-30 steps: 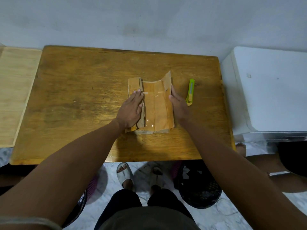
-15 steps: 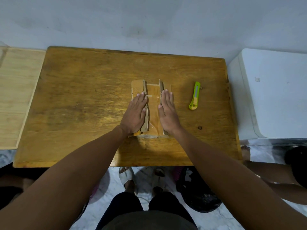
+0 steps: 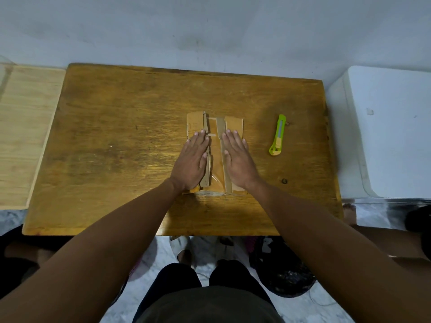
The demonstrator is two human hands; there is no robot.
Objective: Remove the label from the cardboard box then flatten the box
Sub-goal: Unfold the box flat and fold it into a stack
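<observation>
The cardboard box (image 3: 215, 152) is seen collapsed flat near the middle of the wooden table (image 3: 116, 148), its brown flaps folded inward and strips of glossy tape run lengthwise over it. It is pressed down by the left hand (image 3: 192, 162) and the right hand (image 3: 236, 159), both laid flat with fingers straight, gripping nothing. A green utility knife (image 3: 278, 138) is found at three o'clock, apart from the box.

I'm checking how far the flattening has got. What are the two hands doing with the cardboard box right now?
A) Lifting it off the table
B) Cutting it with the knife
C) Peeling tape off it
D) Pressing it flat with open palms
D: the left hand and right hand lie palm down, fingers straight, on the cardboard box, while the green knife lies untouched to the right.
</observation>
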